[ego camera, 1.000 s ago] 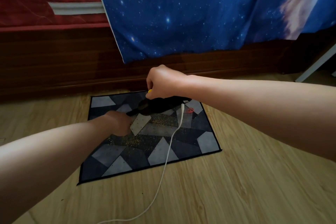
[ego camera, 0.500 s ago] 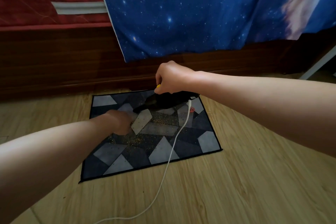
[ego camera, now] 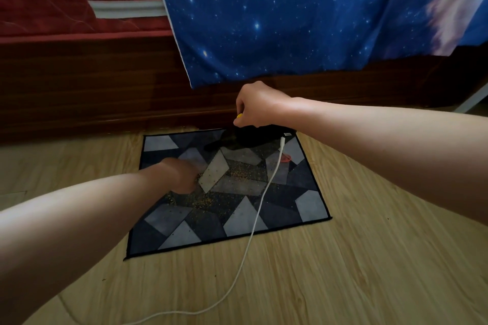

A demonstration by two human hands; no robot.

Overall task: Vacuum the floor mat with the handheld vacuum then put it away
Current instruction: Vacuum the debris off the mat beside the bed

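My right hand [ego camera: 260, 105] is clamped on the handheld vacuum [ego camera: 248, 140]. I'd sweep slowly through the grains [ego camera: 237, 173] on the floor mat [ego camera: 303, 200]. I cannot tell my left hand's [ego camera: 179, 175] grip.

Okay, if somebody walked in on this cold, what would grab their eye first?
Probably the blue starry blanket hanging off the bed at the top, then the right hand gripping a black handheld vacuum over the far edge of the patterned floor mat. Yellowish crumbs lie scattered across the mat's middle beside the left hand, and a white cord trails from the vacuum toward the camera.
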